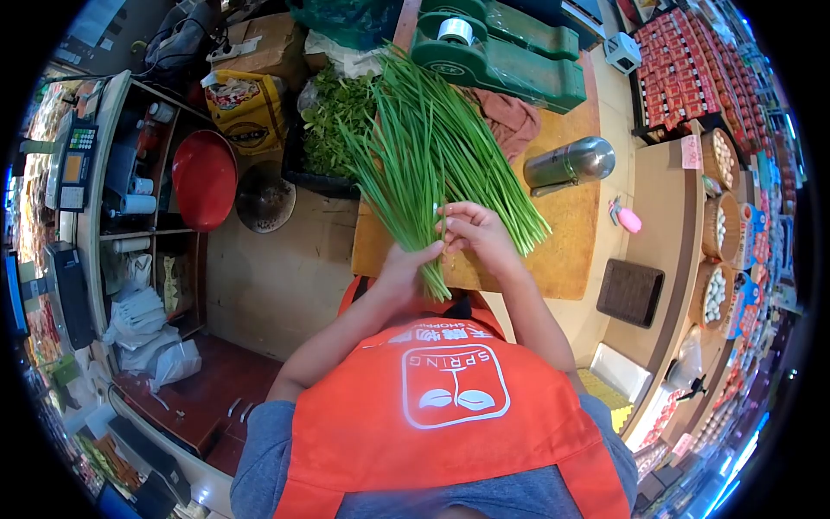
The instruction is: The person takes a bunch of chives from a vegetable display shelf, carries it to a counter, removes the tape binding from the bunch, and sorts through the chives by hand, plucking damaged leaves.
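My left hand (405, 270) is closed around the lower stems of a bunch of garlic chives (399, 186), whose cut ends stick out below it, close to my red apron (450, 389). At the right edge of that bunch my right hand (482, 233) is closed in a pinch, thumb against fingers, apparently on a thin chive stalk; the fingertips partly hide it. A larger pile of loose garlic chives (497, 164) lies beyond and to the right on the wooden board (562, 238).
Leafy greens (333, 108) fill a black crate beside the chives. A green tape dispenser (497, 65) and a brown cloth (510, 121) stand behind them. To the right are a steel flask (571, 164), a dark tray (631, 292) and egg baskets (716, 294). A red bowl (204, 180) sits left.
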`<state>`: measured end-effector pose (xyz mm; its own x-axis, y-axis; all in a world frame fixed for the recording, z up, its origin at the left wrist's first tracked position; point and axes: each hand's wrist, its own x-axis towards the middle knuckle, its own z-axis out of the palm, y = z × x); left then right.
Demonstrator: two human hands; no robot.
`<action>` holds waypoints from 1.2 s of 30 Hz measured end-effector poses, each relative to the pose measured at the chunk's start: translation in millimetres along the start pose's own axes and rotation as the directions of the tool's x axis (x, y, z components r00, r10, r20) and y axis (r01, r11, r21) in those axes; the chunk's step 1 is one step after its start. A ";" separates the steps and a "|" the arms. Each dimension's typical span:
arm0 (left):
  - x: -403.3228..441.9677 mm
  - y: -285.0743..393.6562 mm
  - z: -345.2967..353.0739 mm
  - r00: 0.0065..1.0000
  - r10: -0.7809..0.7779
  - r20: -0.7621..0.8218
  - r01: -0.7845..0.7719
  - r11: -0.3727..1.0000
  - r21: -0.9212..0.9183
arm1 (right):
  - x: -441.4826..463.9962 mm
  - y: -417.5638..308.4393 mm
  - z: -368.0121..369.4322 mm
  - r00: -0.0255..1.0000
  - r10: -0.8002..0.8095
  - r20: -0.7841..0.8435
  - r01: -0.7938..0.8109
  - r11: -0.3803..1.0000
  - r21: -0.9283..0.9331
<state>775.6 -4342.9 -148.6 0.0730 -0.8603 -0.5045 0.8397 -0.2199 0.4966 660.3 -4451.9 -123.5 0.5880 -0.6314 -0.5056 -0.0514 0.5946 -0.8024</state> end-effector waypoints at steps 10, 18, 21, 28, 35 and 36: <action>4.4 -7.7 -6.5 0.999 0.018 0.040 -0.023 0.989 0.143 | 6.2 -0.7 6.3 0.993 0.094 -0.073 -0.111 0.953 -0.282; 1.2 -0.2 -1.7 1.000 -0.009 -0.022 0.010 0.999 0.046 | 6.6 4.8 0.4 0.995 0.097 0.036 -0.095 0.995 -0.032; -1.1 2.3 -2.0 0.999 -0.044 -0.009 0.043 0.999 -0.028 | 5.6 10.2 -7.5 0.991 0.093 0.097 -0.107 0.984 0.142; -3.5 1.5 0.9 0.999 0.007 -0.046 -0.009 0.999 -0.049 | -1.4 6.2 -3.4 0.981 0.095 0.168 -0.113 0.988 0.100; 0.8 -3.5 -16.1 0.995 -0.087 -0.040 0.081 0.987 -0.142 | 0.4 16.5 -9.0 0.989 0.009 0.144 -0.027 0.993 0.117; 0.6 -2.6 -14.8 0.997 -0.073 -0.040 0.067 0.989 -0.130 | -0.8 16.0 -8.0 0.991 0.015 0.132 -0.031 0.992 0.119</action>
<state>781.4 -4336.0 -160.6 0.0333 -0.8227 -0.5675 0.9055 -0.2156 0.3656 652.5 -4445.8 -138.4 0.6884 -0.5513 -0.4714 0.0268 0.6687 -0.7430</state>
